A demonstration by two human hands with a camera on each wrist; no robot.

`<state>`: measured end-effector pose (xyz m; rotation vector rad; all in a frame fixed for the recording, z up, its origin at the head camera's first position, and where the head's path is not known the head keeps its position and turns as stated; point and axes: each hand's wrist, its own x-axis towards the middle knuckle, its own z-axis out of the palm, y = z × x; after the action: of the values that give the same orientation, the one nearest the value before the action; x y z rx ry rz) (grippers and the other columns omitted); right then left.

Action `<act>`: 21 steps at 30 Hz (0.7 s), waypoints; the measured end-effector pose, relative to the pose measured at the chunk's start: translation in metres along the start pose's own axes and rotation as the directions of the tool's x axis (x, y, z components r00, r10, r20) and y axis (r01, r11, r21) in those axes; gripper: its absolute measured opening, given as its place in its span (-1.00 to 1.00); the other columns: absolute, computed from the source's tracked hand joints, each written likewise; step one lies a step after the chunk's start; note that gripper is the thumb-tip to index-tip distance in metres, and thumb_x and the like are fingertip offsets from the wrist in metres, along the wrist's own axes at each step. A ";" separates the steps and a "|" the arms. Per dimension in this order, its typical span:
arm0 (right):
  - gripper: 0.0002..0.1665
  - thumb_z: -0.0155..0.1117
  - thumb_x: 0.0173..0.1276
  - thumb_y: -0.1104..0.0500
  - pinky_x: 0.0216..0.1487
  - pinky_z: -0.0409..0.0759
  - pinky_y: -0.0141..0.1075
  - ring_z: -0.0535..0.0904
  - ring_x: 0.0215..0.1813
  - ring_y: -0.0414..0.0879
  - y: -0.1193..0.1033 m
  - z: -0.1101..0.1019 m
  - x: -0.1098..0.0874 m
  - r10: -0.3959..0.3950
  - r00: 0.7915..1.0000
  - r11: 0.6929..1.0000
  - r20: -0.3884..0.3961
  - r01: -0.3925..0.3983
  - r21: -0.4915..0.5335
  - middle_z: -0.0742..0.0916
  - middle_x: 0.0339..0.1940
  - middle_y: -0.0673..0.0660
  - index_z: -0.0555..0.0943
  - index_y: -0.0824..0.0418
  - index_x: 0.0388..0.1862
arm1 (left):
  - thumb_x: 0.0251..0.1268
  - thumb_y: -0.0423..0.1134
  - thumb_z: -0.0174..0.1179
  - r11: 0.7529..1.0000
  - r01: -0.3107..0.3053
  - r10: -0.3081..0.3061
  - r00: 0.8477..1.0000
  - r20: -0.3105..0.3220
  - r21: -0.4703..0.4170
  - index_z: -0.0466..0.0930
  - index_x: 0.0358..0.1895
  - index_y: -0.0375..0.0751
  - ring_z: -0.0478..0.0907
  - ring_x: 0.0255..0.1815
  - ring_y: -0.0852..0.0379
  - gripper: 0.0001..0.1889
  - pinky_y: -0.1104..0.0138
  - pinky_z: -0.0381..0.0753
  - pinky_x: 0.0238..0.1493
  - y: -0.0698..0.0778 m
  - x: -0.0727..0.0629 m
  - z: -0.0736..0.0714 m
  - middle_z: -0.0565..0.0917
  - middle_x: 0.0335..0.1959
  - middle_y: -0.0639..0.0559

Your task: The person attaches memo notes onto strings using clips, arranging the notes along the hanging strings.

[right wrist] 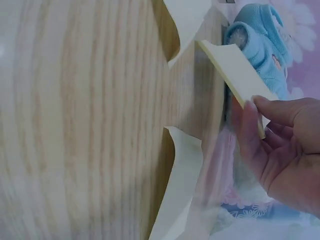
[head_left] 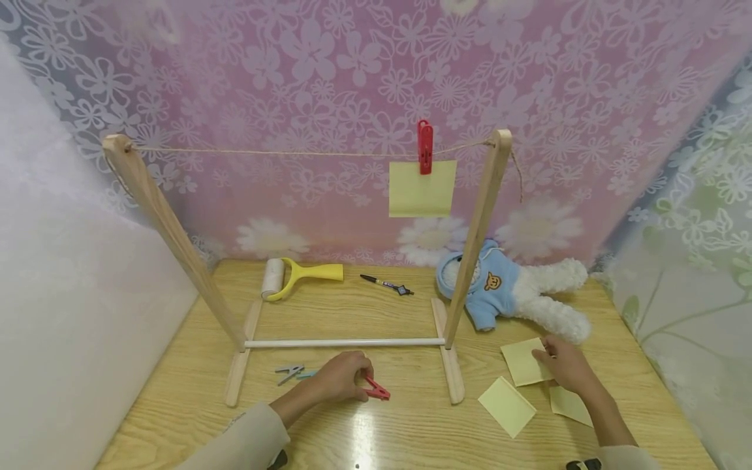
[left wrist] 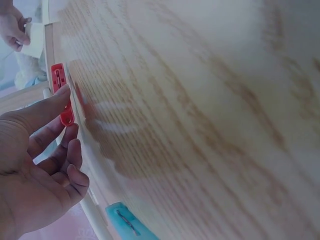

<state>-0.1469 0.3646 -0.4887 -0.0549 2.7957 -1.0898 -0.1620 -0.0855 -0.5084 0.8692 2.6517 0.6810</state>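
Fingers of the left hand (head_left: 341,378) pinch a slim, slotted red clothespin (head_left: 378,391) at five o'clock from the middle of the white crossbar (head_left: 345,343), its long axis running ten-to-four, free end toward four. Those of the right hand (head_left: 568,367) grip a pale-yellow, squarish note (head_left: 523,363) at four o'clock in the head view, held edge facing two-to-three.

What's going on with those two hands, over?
Left hand pinches red clothespin. Right hand holds yellow note. Another note clipped to string. Rack's wooden foot lies between hands.
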 end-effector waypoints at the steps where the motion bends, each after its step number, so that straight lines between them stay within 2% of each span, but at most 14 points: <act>1: -0.66 0.02 0.48 0.18 -0.46 0.66 -0.29 0.57 -0.23 0.19 0.000 -0.001 0.000 0.012 1.000 1.000 0.000 -0.012 0.023 0.51 -0.11 0.46 0.33 0.50 -0.08 | -0.15 -0.13 0.52 1.000 0.001 -0.001 1.000 -0.001 -0.002 0.62 -0.33 -0.03 0.43 -0.30 0.31 -0.71 0.42 0.45 -0.25 0.000 0.000 0.000 0.58 -0.33 0.20; 2: -0.61 0.03 0.47 0.18 -0.43 0.67 -0.28 0.56 -0.16 0.28 0.001 -0.002 -0.001 0.011 1.000 1.000 -0.005 -0.011 0.019 0.50 -0.08 0.50 0.33 0.54 0.00 | -0.14 -0.13 0.51 1.000 0.005 -0.005 1.000 0.000 -0.005 0.62 -0.32 -0.02 0.43 -0.29 0.31 -0.71 0.42 0.45 -0.24 0.001 0.000 0.000 0.58 -0.32 0.20; 5: -0.50 0.09 0.43 0.22 -0.33 0.68 -0.27 0.51 -0.01 0.36 -0.001 -0.005 -0.001 0.002 1.000 1.000 -0.027 -0.001 0.028 0.48 -0.03 0.51 0.29 0.59 0.15 | -0.10 -0.12 0.49 0.999 0.020 -0.020 1.000 -0.004 -0.027 0.63 -0.29 -0.02 0.46 -0.24 0.30 -0.72 0.40 0.48 -0.19 0.001 0.000 -0.002 0.60 -0.29 0.21; 9: -0.43 0.16 0.40 0.19 -0.22 0.68 -0.22 0.47 0.06 0.41 -0.007 -0.010 -0.003 -0.007 1.000 0.999 -0.029 0.009 0.049 0.47 0.02 0.51 0.29 0.59 0.17 | 0.01 -0.11 0.42 0.999 0.014 -0.015 1.000 -0.019 -0.048 0.65 -0.25 -0.04 0.51 -0.24 0.26 -0.77 0.39 0.49 -0.19 0.001 0.001 -0.005 0.65 -0.28 0.19; 12: -0.35 0.18 0.39 0.10 -0.09 0.64 -0.10 0.36 0.20 0.50 -0.013 -0.012 -0.005 -0.006 1.000 0.999 -0.019 0.007 0.048 0.45 0.13 0.55 0.29 0.57 0.22 | 0.11 -0.09 0.36 0.998 -0.014 0.012 0.999 -0.036 -0.056 0.67 -0.22 -0.10 0.52 -0.30 0.28 -0.77 0.42 0.49 -0.25 0.000 0.002 -0.008 0.69 -0.28 0.14; 15: -0.35 0.20 0.38 0.04 0.00 0.59 -0.01 0.35 0.24 0.49 -0.021 -0.013 -0.008 -0.006 1.000 0.999 -0.024 0.007 0.037 0.45 0.20 0.55 0.34 0.52 0.21 | 0.21 -0.08 0.28 0.995 -0.043 0.038 0.998 -0.057 -0.088 0.68 -0.13 -0.19 0.51 -0.34 0.33 -0.72 0.47 0.49 -0.30 0.000 0.002 -0.012 0.69 -0.24 0.07; 17: -0.40 0.20 0.38 0.02 -0.02 0.60 -0.08 0.39 0.22 0.45 -0.029 -0.013 -0.010 -0.004 0.999 0.999 -0.037 0.006 0.050 0.46 0.22 0.54 0.41 0.49 0.16 | 0.26 -0.10 0.23 0.990 -0.060 0.052 0.996 -0.068 -0.124 0.65 -0.06 -0.26 0.48 -0.37 0.33 -0.68 0.49 0.48 -0.35 0.001 0.002 -0.017 0.68 -0.21 0.02; 19: -0.45 0.21 0.37 0.01 -0.09 0.60 -0.23 0.58 0.12 0.14 -0.037 -0.012 -0.011 0.006 0.998 0.998 -0.059 -0.002 0.067 0.55 0.17 0.47 0.49 0.43 0.11 | 0.30 -0.10 0.19 0.986 -0.065 0.053 0.995 -0.080 -0.155 0.63 -0.01 -0.29 0.46 -0.37 0.33 -0.66 0.50 0.47 -0.38 0.003 0.001 -0.024 0.65 -0.20 0.01; 21: -0.52 0.23 0.35 0.01 -0.17 0.56 -0.35 0.64 -0.04 -0.17 -0.045 -0.011 -0.012 0.013 0.996 0.996 -0.088 -0.005 0.091 0.66 0.03 0.34 0.57 0.38 0.03 | 0.32 -0.10 0.17 0.983 -0.067 0.052 0.994 -0.092 -0.169 0.60 0.02 -0.29 0.43 -0.38 0.31 -0.64 0.49 0.45 -0.40 0.006 0.001 -0.032 0.63 -0.20 0.02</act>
<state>-0.1372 0.3399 -0.4484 0.0167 2.8159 -1.2447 -0.1718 -0.0921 -0.4785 0.8919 2.6021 0.9675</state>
